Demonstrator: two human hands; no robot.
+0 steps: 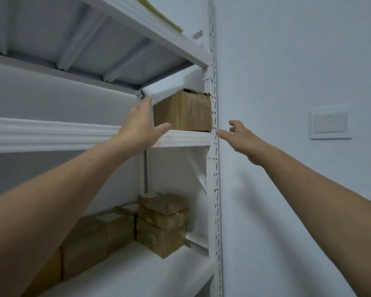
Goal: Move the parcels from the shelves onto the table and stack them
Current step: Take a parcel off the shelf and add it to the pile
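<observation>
Two bare forearms rise from the lower corners toward the shelving. On the lower shelf (137, 273), a row of larger parcels (99, 236) runs along its left part, and just to their right a stack of small parcels (162, 224) stands towards the right end, short of the post (213, 168). Higher up, the left hand (141, 123) is spread wide above the front edge of the middle shelf (51, 133). Its fingers are straight and point up along the left face of the parcel (184, 112), and its thumb stretches right across the parcel's lower front corner. The hand looks to be against the cardboard, but nothing is curled round it, and blur keeps the contact from being certain. The right hand (242, 140) is also open, with loose, parted fingers. It holds nothing and hangs in front of the wall (287, 61) on the far side of the post, apart from the parcel, with its forefinger tip right at the post. The parcel sits upright at the right end of the middle shelf, hard up to the post, its top edge ragged. Above it is the underside of the top shelf (94, 39), with something yellow (163, 16) lying on top. A white wall plate (330, 125) is fixed to the wall at the right.
</observation>
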